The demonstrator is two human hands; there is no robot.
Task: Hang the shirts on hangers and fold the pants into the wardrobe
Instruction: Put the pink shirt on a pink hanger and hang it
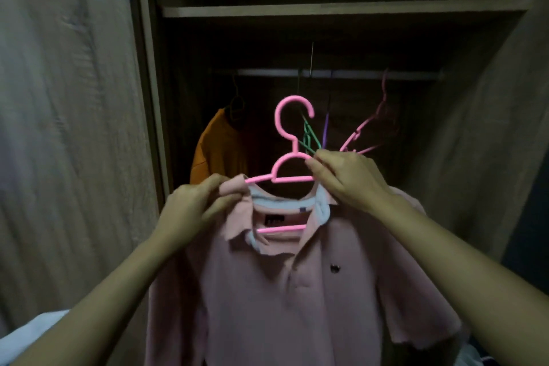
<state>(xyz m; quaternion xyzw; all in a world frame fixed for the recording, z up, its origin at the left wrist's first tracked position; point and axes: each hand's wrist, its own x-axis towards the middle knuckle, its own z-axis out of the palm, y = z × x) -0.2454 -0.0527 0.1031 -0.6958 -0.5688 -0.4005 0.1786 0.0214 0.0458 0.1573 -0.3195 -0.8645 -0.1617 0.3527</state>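
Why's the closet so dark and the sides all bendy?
Head view: little light reaches inside the wardrobe, so its back is deep shadow; the pink shirt and pink hanger up front catch light; the wide-angle lens curves the side panels.

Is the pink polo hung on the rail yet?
Not yet. The pink hanger sits in the collar of the pink polo, but its hook is free below the rail; left hand and right hand hold them.

Pink polo shirt (285, 291) draped on upright pink hanger (292, 140).
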